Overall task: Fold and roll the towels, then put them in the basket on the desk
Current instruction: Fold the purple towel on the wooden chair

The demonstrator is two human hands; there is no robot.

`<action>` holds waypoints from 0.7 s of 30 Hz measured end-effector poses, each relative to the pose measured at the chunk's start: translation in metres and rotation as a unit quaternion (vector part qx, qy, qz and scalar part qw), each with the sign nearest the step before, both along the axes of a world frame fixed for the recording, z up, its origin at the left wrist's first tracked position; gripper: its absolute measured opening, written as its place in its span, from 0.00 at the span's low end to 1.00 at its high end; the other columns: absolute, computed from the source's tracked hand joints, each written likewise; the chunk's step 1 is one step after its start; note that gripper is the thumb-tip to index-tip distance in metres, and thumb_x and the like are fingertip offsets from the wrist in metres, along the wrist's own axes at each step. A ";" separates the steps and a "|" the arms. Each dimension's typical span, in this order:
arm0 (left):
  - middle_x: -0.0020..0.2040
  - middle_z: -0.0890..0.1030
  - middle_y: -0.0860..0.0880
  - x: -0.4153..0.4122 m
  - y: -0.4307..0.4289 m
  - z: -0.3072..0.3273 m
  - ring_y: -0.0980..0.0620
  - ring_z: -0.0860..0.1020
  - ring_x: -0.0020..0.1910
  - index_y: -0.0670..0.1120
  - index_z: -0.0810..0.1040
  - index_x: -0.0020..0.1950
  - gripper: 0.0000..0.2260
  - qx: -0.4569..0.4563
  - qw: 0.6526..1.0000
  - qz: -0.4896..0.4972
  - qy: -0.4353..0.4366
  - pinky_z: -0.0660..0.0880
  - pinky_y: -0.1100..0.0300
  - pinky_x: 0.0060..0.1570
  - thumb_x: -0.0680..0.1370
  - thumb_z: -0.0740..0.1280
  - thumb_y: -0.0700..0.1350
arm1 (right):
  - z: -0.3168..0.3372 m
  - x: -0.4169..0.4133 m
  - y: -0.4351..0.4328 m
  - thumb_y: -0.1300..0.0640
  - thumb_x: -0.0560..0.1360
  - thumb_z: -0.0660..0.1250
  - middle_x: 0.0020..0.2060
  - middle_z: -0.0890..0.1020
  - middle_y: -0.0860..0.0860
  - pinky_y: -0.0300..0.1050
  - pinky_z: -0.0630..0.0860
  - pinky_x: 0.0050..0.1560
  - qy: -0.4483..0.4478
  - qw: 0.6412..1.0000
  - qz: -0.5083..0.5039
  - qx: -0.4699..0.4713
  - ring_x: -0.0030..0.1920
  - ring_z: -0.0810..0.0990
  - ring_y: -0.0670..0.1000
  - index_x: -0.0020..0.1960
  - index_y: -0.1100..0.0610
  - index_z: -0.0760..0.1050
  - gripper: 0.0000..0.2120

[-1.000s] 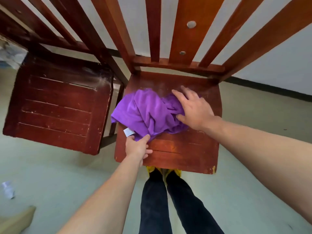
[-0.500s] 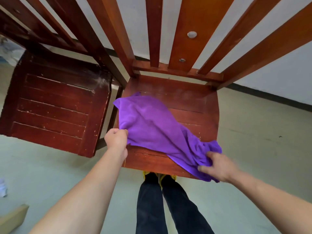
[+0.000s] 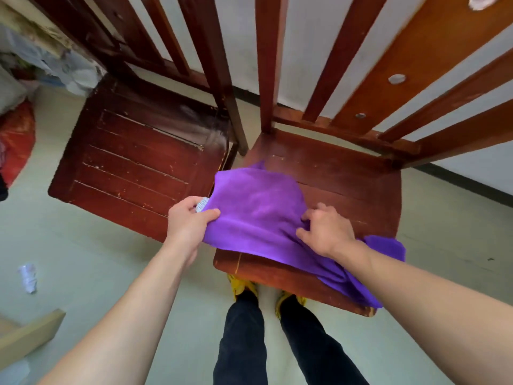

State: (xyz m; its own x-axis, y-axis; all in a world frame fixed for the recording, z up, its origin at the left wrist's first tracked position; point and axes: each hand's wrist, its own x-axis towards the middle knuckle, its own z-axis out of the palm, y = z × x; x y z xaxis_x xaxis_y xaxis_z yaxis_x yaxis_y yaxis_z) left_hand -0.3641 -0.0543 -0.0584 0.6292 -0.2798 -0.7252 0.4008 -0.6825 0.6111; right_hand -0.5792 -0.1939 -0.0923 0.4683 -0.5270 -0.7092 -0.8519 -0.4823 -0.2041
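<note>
towel [image 3: 255, 215], purple, lies spread over the seat of the right-hand wooden chair [image 3: 347, 176], one end hanging off the front edge. your left hand [image 3: 188, 220] pinches its left corner beside the white tag [image 3: 202, 204], thumb on top. your right hand [image 3: 324, 232], fingers bent, bunches the cloth. both forearms reach forward.

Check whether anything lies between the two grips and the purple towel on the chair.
Nothing visible does. The left grip pinches the towel at its labelled corner; the right grip holds bunched cloth near its middle, over the chair seat.
</note>
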 end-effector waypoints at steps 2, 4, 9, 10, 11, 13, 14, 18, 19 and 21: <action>0.38 0.80 0.45 0.003 0.009 0.006 0.51 0.75 0.34 0.45 0.78 0.40 0.10 -0.012 0.995 -0.073 -0.063 0.69 0.61 0.30 0.70 0.69 0.30 | 0.005 0.013 -0.007 0.45 0.75 0.64 0.57 0.77 0.55 0.50 0.73 0.56 -0.025 0.999 -0.036 -0.018 0.62 0.73 0.59 0.58 0.51 0.78 0.16; 0.38 0.80 0.46 0.013 0.022 0.006 0.53 0.74 0.34 0.45 0.77 0.40 0.12 -0.025 0.993 -0.092 -0.073 0.70 0.62 0.32 0.70 0.67 0.27 | 0.004 0.047 -0.018 0.47 0.76 0.64 0.55 0.80 0.56 0.50 0.74 0.54 -0.070 0.994 -0.070 -0.040 0.59 0.77 0.59 0.55 0.53 0.79 0.13; 0.45 0.83 0.43 0.029 0.048 -0.022 0.49 0.79 0.41 0.45 0.78 0.45 0.15 -0.039 0.995 -0.090 -0.005 0.75 0.55 0.42 0.71 0.65 0.26 | -0.024 0.153 -0.030 0.42 0.74 0.66 0.54 0.82 0.55 0.49 0.74 0.52 -0.094 0.989 -0.106 -0.052 0.56 0.79 0.60 0.56 0.53 0.77 0.17; 0.46 0.83 0.42 0.033 0.053 -0.029 0.48 0.80 0.42 0.46 0.78 0.46 0.15 -0.043 0.995 -0.088 0.009 0.76 0.53 0.44 0.71 0.65 0.26 | -0.034 0.169 -0.026 0.42 0.72 0.68 0.55 0.82 0.55 0.50 0.74 0.52 -0.062 0.992 -0.091 -0.054 0.56 0.79 0.60 0.57 0.53 0.76 0.19; 0.47 0.83 0.43 0.036 0.056 -0.033 0.47 0.80 0.43 0.46 0.78 0.47 0.16 -0.049 0.995 -0.088 0.019 0.76 0.52 0.44 0.71 0.65 0.26 | -0.042 0.179 -0.022 0.45 0.71 0.69 0.55 0.81 0.56 0.50 0.75 0.53 -0.028 0.995 -0.076 -0.058 0.56 0.80 0.60 0.58 0.54 0.75 0.20; 0.47 0.84 0.43 0.050 0.061 -0.038 0.49 0.79 0.42 0.48 0.78 0.49 0.17 -0.056 0.995 -0.083 0.029 0.74 0.53 0.42 0.71 0.65 0.26 | -0.048 0.192 -0.015 0.50 0.70 0.68 0.54 0.82 0.57 0.50 0.76 0.52 0.006 0.994 -0.079 -0.079 0.55 0.81 0.61 0.57 0.54 0.77 0.17; 0.46 0.84 0.43 0.057 0.063 -0.038 0.49 0.78 0.40 0.49 0.78 0.49 0.17 -0.058 0.994 -0.083 0.029 0.74 0.54 0.41 0.72 0.64 0.27 | -0.046 0.195 -0.013 0.50 0.71 0.67 0.53 0.83 0.56 0.50 0.76 0.51 -0.005 0.990 -0.098 -0.096 0.54 0.81 0.60 0.55 0.53 0.78 0.14; 0.46 0.83 0.46 0.097 0.077 -0.032 0.51 0.79 0.40 0.50 0.76 0.50 0.20 -0.055 0.997 -0.058 0.011 0.74 0.58 0.42 0.71 0.63 0.26 | -0.008 0.217 -0.018 0.51 0.76 0.63 0.50 0.82 0.51 0.48 0.71 0.48 -0.146 0.949 -0.208 -0.186 0.53 0.79 0.59 0.51 0.50 0.76 0.07; 0.45 0.82 0.47 0.115 0.081 -0.031 0.51 0.79 0.40 0.51 0.75 0.51 0.20 -0.048 0.998 -0.050 0.001 0.74 0.59 0.41 0.71 0.63 0.26 | 0.004 0.236 -0.023 0.51 0.77 0.62 0.49 0.82 0.50 0.47 0.70 0.47 -0.178 0.938 -0.220 -0.201 0.52 0.79 0.58 0.52 0.50 0.75 0.06; 0.41 0.81 0.48 0.141 0.087 -0.031 0.50 0.78 0.38 0.51 0.74 0.52 0.18 -0.024 0.998 -0.051 -0.027 0.73 0.58 0.39 0.72 0.67 0.30 | 0.019 0.270 -0.028 0.50 0.77 0.62 0.46 0.82 0.49 0.47 0.70 0.47 -0.218 0.931 -0.220 -0.194 0.50 0.80 0.57 0.52 0.49 0.74 0.06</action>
State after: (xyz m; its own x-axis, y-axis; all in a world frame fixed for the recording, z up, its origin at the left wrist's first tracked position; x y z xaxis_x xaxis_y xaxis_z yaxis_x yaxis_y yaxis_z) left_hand -0.2236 0.0331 -0.0892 0.6334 -0.3787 -0.6749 0.2956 -0.6875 0.6633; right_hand -0.3096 -0.2222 -0.0737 0.3457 -0.9128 -0.2175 -0.8609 -0.2164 -0.4604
